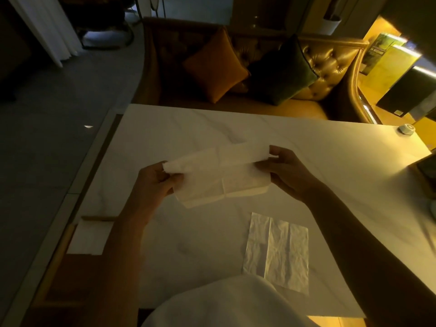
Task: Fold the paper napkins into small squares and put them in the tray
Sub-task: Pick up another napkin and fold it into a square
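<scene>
Dim room; white marble table (306, 147), sofa in upper frame. Napkin (217, 173): thin, white, creased, held above the table at centre frame, left hand (153, 182) and right hand (286, 171) each pinching an end. Step: first fold, apparently. Next: align edges, crease. Folded napkin (88, 237) in tray (63, 241), lower left.

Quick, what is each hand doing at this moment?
Left hand: closed, pinching the left end of the paper napkin.
Right hand: closed, pinching the right end of the same napkin.
</scene>
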